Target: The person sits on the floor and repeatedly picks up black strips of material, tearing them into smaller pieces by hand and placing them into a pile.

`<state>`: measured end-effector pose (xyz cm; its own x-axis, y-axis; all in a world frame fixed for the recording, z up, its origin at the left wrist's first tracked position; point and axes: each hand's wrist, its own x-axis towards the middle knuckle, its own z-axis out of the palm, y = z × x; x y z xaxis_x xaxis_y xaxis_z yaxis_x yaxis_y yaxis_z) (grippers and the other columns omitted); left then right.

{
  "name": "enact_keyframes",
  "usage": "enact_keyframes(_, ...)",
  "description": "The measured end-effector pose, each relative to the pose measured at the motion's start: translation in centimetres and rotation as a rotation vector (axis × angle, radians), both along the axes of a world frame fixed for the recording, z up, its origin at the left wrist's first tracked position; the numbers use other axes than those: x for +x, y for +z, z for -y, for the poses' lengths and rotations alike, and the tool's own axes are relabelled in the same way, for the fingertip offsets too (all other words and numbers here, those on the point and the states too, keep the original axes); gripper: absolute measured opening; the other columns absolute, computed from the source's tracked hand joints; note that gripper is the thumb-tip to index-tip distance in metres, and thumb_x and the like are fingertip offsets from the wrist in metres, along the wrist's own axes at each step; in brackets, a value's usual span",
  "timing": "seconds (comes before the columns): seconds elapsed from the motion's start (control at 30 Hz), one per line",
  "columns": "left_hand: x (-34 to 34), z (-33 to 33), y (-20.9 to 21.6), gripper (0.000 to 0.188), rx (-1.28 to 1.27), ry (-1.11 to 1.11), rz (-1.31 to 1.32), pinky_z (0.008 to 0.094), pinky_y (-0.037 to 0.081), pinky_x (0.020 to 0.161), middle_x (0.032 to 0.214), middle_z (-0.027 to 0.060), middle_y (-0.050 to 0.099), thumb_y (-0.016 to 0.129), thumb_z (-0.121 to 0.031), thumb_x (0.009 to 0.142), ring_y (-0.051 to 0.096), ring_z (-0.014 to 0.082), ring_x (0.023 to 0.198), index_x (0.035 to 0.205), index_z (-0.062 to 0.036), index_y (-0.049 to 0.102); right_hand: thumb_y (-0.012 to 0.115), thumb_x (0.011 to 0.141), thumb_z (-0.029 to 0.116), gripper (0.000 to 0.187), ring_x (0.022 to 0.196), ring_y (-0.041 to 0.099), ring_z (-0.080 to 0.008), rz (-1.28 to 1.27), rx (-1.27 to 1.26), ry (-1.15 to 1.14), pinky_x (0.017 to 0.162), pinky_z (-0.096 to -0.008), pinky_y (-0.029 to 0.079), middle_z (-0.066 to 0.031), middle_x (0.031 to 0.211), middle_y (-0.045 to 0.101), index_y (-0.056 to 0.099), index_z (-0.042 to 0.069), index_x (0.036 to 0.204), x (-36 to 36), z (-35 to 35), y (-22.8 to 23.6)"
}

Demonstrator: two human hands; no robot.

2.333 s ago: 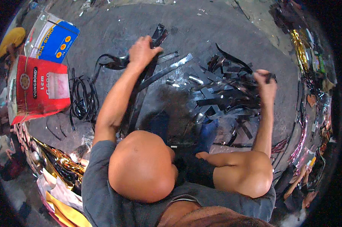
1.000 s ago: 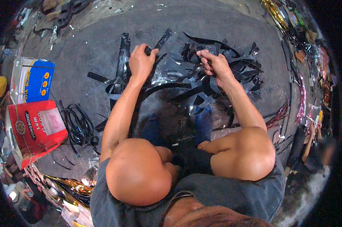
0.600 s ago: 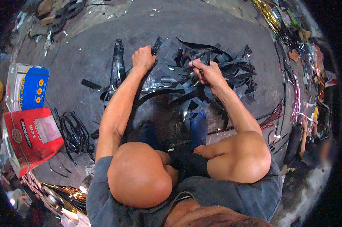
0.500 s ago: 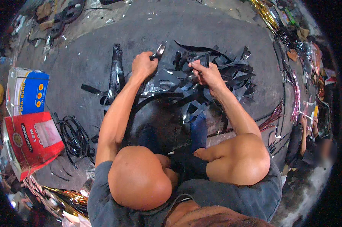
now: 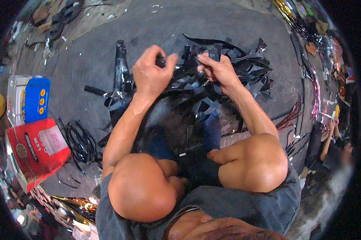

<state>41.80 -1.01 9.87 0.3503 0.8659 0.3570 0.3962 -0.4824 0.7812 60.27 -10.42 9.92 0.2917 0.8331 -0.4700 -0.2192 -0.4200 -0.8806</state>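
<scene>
A heap of shiny black plastic strips (image 5: 232, 76) lies on the grey floor ahead of my knees. My left hand (image 5: 150, 74) hovers over its left side, fingers pinched on a black strip. My right hand (image 5: 216, 70) is raised over the middle of the heap, thumb and fingers closed on another black strip. Both hands are close together, about a hand's width apart. A long black strip bundle (image 5: 119, 76) lies just left of my left hand.
A red box (image 5: 36, 150) and a blue-and-white box (image 5: 28, 98) sit at the left. Coiled black cord (image 5: 80, 142) lies beside them. Gold foil (image 5: 74, 202) is at the lower left, shiny tinsel strands (image 5: 314, 92) at the right. Another person (image 5: 334, 148) is at the right edge.
My right hand came in from the far right to the middle of the heap. Both hands have lifted and drawn together, each pinching a strip.
</scene>
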Motion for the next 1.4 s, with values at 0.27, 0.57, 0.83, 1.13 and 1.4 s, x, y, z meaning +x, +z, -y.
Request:
enact_keyframes(0.27,-0.3,4.2,-2.5,0.038,-0.681,-0.441,0.345,0.0294,0.038,0.051,0.060,0.0035,0.052,0.062,-0.037,0.091,0.045,0.0094,0.057,0.076,-0.0018,0.063,0.062,0.091,0.020,0.014,0.044,0.041,-0.0056,-0.276,0.060,0.020,0.039,-0.0198,0.028,-0.0011,0.065,0.055,0.058,0.008,0.096,-3.1,2.5,0.2)
enact_keyframes(0.57,-25.1,-2.3,-3.8,0.032,-0.371,0.431,0.119,0.0372,0.052,0.083,0.105,0.0142,0.063,0.059,-0.016,0.081,0.059,0.0259,0.102,0.107,0.0028,0.060,0.023,0.096,0.018,0.048,0.128,0.045,-0.0391,-0.531,0.251,-1.013,0.102,-0.0575,0.038,-0.0231,0.135,0.049,0.043,-0.007,0.132,29.5,13.5,-2.8)
enact_keyframes(0.83,-30.5,-6.3,-2.3,0.033,0.268,0.922,-0.084,0.0346,0.046,0.067,0.086,0.0057,0.060,0.082,-0.028,0.074,0.056,0.0187,0.075,0.080,-0.0023,0.061,0.052,0.090,0.023,0.026,0.061,0.049,-0.0128,0.539,0.182,-0.979,0.061,-0.0304,0.048,-0.0016,0.076,0.052,0.061,0.010,0.111,23.9,11.3,3.7)
enact_keyframes(1.13,-4.9,-0.7,-13.4,0.051,-0.149,-0.200,-0.646,0.0474,0.053,0.068,0.084,0.0214,0.068,0.075,-0.045,0.072,0.067,0.0382,0.081,0.101,-0.0059,0.059,0.069,0.083,0.026,0.020,0.073,0.052,-0.0079,0.531,-0.001,0.249,0.069,-0.0260,0.042,0.0036,0.079,0.060,0.066,0.006,0.087,0.4,2.3,-1.5)
enact_keyframes(1.4,-5.7,-2.0,-12.3,0.025,-0.579,-0.140,0.010,0.0304,0.045,0.069,0.075,0.0084,0.067,0.064,-0.023,0.086,0.059,0.0136,0.072,0.089,0.0012,0.069,0.058,0.095,0.030,0.026,0.046,0.031,-0.0038,-0.055,-0.211,0.123,0.042,-0.0225,0.023,0.0082,0.057,0.035,0.060,0.007,0.085,-1.2,2.0,-1.4)
